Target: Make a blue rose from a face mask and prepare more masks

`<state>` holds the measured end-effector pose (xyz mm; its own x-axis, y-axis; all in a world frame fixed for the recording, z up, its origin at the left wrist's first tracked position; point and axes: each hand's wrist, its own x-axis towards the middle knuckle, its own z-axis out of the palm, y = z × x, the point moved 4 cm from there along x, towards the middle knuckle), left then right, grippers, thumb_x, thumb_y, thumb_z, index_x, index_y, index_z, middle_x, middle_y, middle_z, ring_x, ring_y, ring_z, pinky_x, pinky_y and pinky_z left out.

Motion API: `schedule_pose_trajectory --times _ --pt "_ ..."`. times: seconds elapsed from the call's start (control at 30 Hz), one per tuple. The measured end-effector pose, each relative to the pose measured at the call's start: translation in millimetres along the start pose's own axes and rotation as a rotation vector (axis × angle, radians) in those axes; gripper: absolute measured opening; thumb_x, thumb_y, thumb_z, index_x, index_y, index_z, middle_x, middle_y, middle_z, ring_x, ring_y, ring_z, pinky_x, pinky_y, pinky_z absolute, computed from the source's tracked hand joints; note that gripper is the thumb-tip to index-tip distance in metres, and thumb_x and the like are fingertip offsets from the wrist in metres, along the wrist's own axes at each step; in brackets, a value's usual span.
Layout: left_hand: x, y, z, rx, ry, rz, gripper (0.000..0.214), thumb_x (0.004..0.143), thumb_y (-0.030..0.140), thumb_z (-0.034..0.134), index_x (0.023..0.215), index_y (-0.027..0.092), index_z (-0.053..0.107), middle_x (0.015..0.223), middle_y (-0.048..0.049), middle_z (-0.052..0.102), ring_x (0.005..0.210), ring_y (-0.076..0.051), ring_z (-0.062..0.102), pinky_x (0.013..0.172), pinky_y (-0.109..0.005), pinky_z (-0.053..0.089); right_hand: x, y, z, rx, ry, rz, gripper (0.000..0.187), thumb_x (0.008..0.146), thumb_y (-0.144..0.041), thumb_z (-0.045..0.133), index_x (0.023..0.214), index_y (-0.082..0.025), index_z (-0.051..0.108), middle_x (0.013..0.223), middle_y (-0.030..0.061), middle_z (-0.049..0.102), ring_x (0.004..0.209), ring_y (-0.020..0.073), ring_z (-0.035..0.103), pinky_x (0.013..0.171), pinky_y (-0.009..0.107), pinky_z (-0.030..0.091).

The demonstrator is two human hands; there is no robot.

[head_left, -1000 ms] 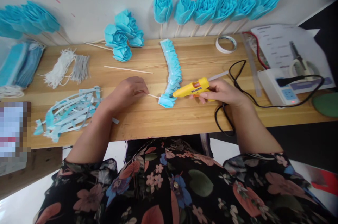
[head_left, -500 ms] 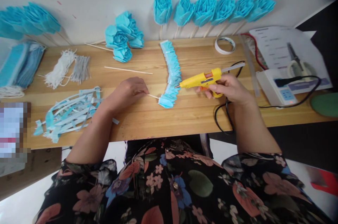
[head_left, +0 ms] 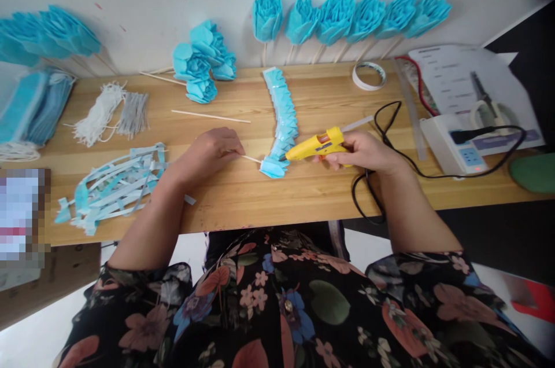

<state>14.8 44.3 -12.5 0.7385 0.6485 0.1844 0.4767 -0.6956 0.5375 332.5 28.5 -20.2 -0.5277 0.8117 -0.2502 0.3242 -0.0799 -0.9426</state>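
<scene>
My left hand (head_left: 207, 154) is closed in a pinch on a thin wooden stick (head_left: 251, 158). The stick's far end sits in the folded near end of a long blue strip of layered petals (head_left: 281, 116) lying on the wooden table (head_left: 303, 183). My right hand (head_left: 364, 152) grips a yellow glue gun (head_left: 315, 144). Its nozzle points left and touches the strip close to the stick end. A black cord (head_left: 390, 136) runs from the gun off to the right.
Finished blue paper flowers (head_left: 347, 15) lean against the wall, more (head_left: 203, 61) lie at the back. Cut blue scraps (head_left: 117, 183), white and grey strings (head_left: 108, 110), a loose stick (head_left: 210, 116), a tape roll (head_left: 369, 74) and a power strip (head_left: 455, 148) sit around.
The right hand pulled the glue gun back to the right and up half a second ago, then brought its nozzle down to the strip again. The left hand stayed put.
</scene>
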Motion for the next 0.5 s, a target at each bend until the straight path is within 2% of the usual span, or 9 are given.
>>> schedule_pose_trajectory --times 0.23,0.37,0.5 --pt "-0.2 -0.2 -0.2 0.008 -0.011 0.009 0.029 0.101 0.027 0.048 0.086 0.017 0.071 0.087 -0.0070 0.068 0.083 -0.019 0.061 0.077 -0.031 0.045 -4.7 3.4 -12.1 -0.026 0.101 -0.101 0.035 0.081 -0.052 0.077 0.088 -0.019 0.074 0.083 0.0046 0.075 0.056 0.0110 0.058 0.055 0.027 0.047" --pt "0.0 -0.5 -0.3 0.019 -0.010 0.024 0.029 0.101 0.027 0.048 0.087 0.016 0.072 0.087 -0.0072 0.069 0.084 -0.019 0.061 0.078 -0.031 0.046 -0.6 4.3 -9.1 -0.083 0.066 -0.065 0.033 0.077 -0.050 0.080 0.078 -0.019 0.071 0.073 0.0017 0.071 0.057 0.0115 0.058 0.055 0.026 0.046" --pt "0.0 -0.2 -0.3 0.006 -0.001 0.015 0.030 0.101 0.028 0.048 0.086 0.017 0.071 0.086 -0.0073 0.069 0.083 -0.019 0.060 0.077 -0.030 0.045 -0.4 3.5 -10.3 -0.114 0.072 -0.042 0.032 0.078 -0.050 0.078 0.083 -0.019 0.074 0.078 0.0021 0.073 0.057 0.0110 0.058 0.056 0.027 0.046"
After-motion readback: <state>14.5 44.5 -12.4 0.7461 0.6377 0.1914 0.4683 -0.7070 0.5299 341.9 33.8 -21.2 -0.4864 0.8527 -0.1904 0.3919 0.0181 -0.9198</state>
